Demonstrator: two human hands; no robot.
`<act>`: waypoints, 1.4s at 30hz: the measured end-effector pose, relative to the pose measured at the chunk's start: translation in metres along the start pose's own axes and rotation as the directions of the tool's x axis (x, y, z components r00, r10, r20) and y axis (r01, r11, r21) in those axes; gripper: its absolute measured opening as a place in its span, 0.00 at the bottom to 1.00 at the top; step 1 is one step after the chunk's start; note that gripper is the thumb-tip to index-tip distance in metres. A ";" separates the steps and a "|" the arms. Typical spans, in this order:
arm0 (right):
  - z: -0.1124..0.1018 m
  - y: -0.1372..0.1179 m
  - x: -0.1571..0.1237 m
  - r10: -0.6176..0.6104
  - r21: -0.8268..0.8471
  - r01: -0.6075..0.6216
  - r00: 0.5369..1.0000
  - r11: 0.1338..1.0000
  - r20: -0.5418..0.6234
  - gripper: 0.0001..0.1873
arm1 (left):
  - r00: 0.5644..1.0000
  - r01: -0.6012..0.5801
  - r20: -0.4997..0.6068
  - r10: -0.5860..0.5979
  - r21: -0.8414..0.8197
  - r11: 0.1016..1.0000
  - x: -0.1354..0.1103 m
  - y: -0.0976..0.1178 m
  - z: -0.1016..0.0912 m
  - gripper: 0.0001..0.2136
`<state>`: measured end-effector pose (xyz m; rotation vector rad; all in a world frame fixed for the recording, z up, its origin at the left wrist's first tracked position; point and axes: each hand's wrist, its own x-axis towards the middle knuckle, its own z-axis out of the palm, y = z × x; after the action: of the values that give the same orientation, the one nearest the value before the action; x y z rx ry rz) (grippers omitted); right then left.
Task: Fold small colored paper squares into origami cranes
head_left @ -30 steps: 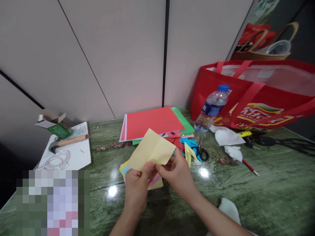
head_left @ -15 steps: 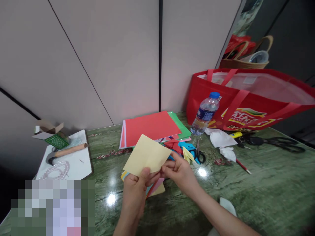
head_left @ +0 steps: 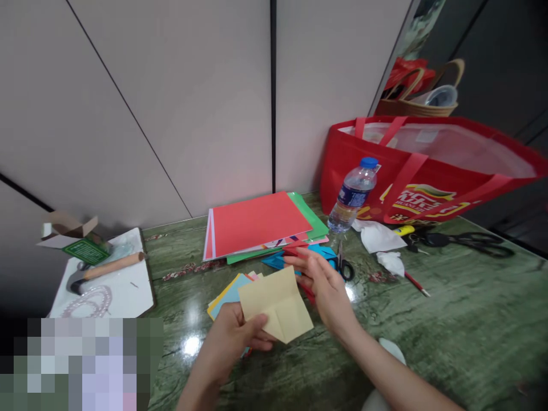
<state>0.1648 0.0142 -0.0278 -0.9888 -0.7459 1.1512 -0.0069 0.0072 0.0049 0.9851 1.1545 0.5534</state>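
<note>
A pale yellow square of paper with crease lines is pinched at its lower left by my left hand, thumb on top and fingers beneath. My right hand is just off the paper's right side, its fingers stretched out and holding nothing; whether a fingertip brushes the edge I cannot tell. Partly hidden behind the yellow paper lies a fanned stack of coloured paper. Blue folded paper and red paper pieces lie behind my right hand, with black-handled scissors to their right.
A pile of red and green sheets rests against the wall. Further right are a water bottle, a red bag, tissues and a red pencil. On the left, a white board bears a wooden-handled tool.
The yellow paper has turned and come lower and to the right in my left hand, showing its creases. My right hand has let go of its edge and spread its fingers.
</note>
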 end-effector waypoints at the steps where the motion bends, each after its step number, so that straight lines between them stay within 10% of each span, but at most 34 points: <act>1: 0.000 -0.001 -0.002 -0.029 -0.075 0.033 0.998 0.997 0.059 0.18 | 0.999 0.020 0.025 -0.021 0.043 0.999 0.000 0.000 -0.001 0.16; 5: 0.002 -0.003 -0.010 -0.043 -0.395 0.156 0.959 0.905 0.280 0.18 | 0.999 0.014 0.047 -0.022 0.170 0.985 0.001 -0.002 -0.003 0.13; 8: 0.003 -0.002 -0.010 -0.033 -0.501 0.148 0.972 0.853 0.232 0.05 | 0.998 -0.060 -0.027 0.063 0.115 0.992 0.003 -0.003 -0.004 0.13; 14: 0.002 0.006 -0.004 0.074 -0.334 -0.010 0.981 0.942 0.180 0.06 | 0.949 -0.224 -0.238 0.208 -0.046 0.973 0.004 -0.004 -0.006 0.12; 21: 0.011 0.013 -0.014 0.164 -0.239 -0.082 0.925 0.967 0.343 0.12 | 0.911 -0.255 -0.257 0.323 0.267 0.929 0.002 -0.009 -0.013 0.17; 32: 0.006 0.020 -0.010 0.206 -0.226 -0.156 0.954 0.962 0.218 0.16 | 0.952 -0.125 -0.275 0.133 0.047 0.991 0.009 -0.018 -0.008 0.15; 42: 0.007 -0.013 -0.015 0.107 -0.110 -0.057 0.843 0.992 0.527 0.19 | 0.927 -0.204 -0.273 0.259 0.213 0.956 -0.004 -0.007 -0.007 0.14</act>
<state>0.1593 -0.0001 -0.0127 -0.7791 -1.2174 1.5047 -0.0153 0.0029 0.0004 1.2357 1.3832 0.8198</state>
